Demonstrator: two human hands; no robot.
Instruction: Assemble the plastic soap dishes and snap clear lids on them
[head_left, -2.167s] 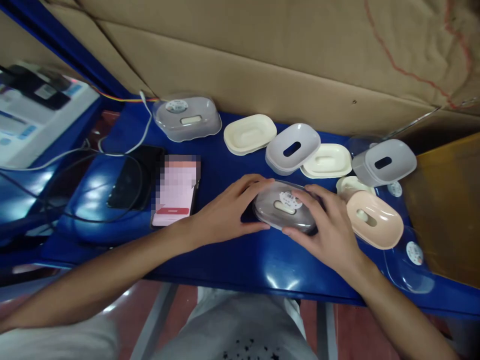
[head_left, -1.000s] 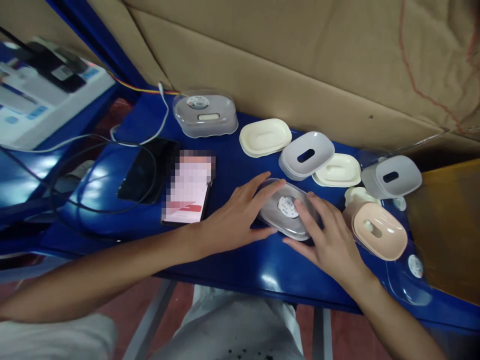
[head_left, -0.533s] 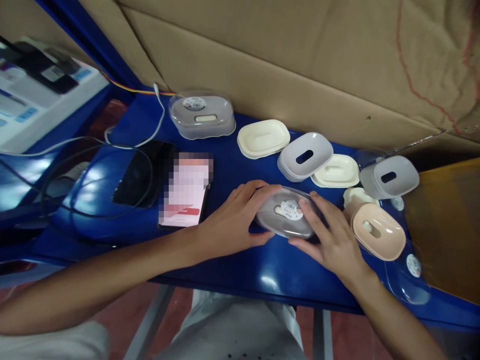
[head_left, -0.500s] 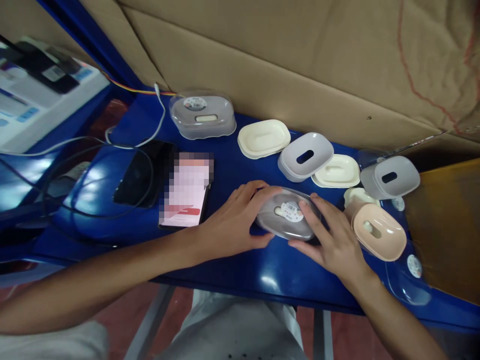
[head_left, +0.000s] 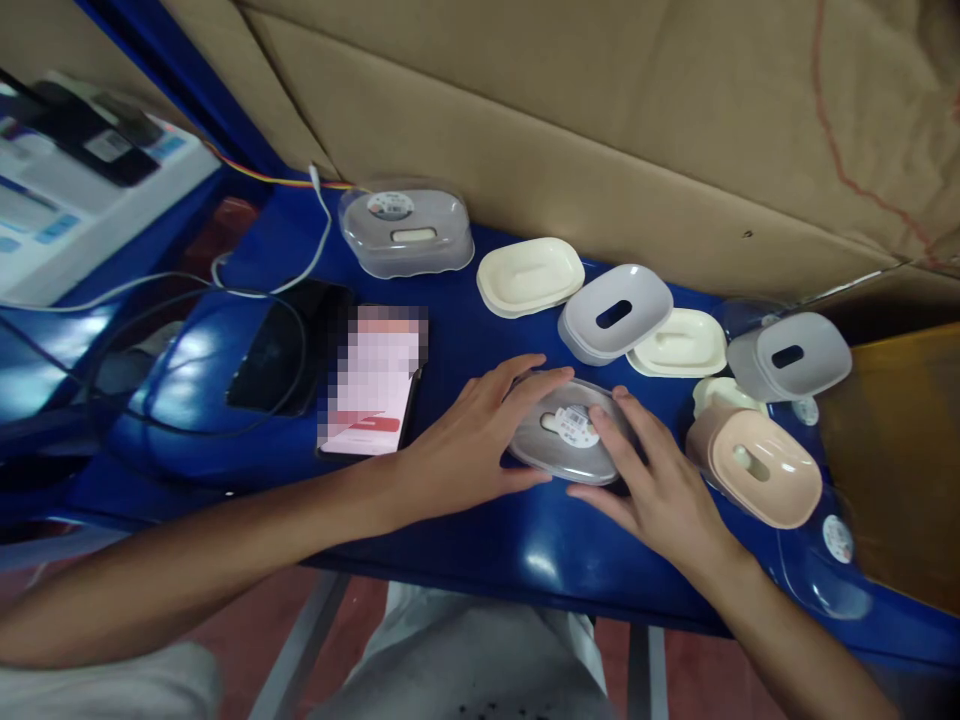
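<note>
On the blue table, a grey oval soap box (head_left: 559,452) under a clear lid carries a round white barcode label. My left hand (head_left: 480,435) grips its left end, thumb at the near side and fingers over the far edge. At the right end, my right hand (head_left: 660,480) holds it with thumb and fingers, the index fingertip by the label. Right of it sits a peach soap dish (head_left: 784,470) with a slot in its bottom. Beyond lie a grey slotted dish (head_left: 637,285) and a cream tray (head_left: 529,275).
Another lidded grey box (head_left: 409,245) stands at the back. A phone (head_left: 367,380) lies left of my hands, near a black device (head_left: 270,350) and cables. At right are another grey dish (head_left: 810,365), a loose clear lid (head_left: 825,580) and a brown carton (head_left: 900,450).
The lidded grey box has shifted slightly left between my hands. My right hand has moved a little left with it. The left hand stays nearly in place.
</note>
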